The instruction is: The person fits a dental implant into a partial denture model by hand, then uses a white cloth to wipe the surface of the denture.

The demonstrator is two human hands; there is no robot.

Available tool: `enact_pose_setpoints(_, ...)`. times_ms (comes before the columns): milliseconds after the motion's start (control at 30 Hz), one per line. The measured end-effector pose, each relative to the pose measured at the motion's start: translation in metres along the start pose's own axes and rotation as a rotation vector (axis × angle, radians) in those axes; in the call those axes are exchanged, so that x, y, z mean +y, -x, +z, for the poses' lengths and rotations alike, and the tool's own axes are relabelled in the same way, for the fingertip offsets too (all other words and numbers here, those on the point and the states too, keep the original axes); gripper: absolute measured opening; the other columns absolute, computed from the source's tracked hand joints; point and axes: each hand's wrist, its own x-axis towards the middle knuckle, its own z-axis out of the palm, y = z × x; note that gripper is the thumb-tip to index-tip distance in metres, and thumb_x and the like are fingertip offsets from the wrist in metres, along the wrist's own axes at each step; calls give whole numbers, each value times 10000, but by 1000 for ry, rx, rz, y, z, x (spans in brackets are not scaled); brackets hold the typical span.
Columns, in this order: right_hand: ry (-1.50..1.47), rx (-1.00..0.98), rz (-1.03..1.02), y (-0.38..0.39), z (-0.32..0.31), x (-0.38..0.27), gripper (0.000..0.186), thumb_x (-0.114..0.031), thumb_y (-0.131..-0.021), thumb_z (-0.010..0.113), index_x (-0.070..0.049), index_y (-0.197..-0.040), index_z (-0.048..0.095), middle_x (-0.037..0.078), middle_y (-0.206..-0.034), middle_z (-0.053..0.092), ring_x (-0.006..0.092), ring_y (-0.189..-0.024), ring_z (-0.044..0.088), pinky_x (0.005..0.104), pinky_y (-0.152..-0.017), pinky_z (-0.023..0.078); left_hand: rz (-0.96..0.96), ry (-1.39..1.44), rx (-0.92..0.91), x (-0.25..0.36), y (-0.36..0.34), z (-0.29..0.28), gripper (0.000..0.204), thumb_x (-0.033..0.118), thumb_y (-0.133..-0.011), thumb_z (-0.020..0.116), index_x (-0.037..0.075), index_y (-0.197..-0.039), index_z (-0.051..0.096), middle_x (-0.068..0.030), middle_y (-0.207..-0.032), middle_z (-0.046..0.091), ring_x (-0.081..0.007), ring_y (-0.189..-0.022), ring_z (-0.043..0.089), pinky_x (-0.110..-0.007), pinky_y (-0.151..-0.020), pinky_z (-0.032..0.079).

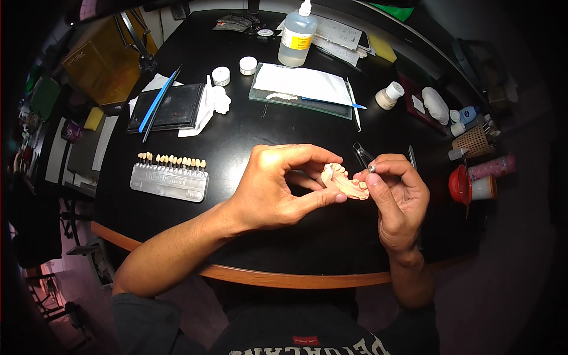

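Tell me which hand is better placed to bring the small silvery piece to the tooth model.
Probably the right hand: it pinches the small silvery piece just beside the tooth model, while the left hand holds the model.

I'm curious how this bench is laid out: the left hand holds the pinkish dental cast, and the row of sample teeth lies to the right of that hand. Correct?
Not quite: in the head view, the row of sample teeth lies to the left of the left hand, which does hold the pinkish dental cast.
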Motion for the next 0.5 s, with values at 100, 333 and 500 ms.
enact_pose_setpoints(100,34,-2,-23,0,0,1,110,102,-936,615,65,-1039,615,129,-1097,564,185,-952,681,292,-843,609,26,-10,10,-1,0,1,414,37,-778,879,-61,-1140,704,-155,-1035,737,-207,-963,744,-306,-813,650)
enact_pose_setpoints(333,134,-55,31,0,4,-2,95,94,-909,657,58,-996,650,113,-1067,584,149,-934,671,236,-777,618,124,-110,4,-6,1,4,364,58,-759,890,-27,-1069,719,-113,-936,740,-199,-878,764,-298,-777,652)
enact_pose_setpoints(500,270,-55,3,1,8,-2,77,75,-872,699,51,-941,677,104,-1014,606,136,-884,679,232,-748,625,170,-149,2,-4,0,5,344,48,-748,888,-12,-1047,727,-99,-903,730,-181,-849,756,-286,-743,645)
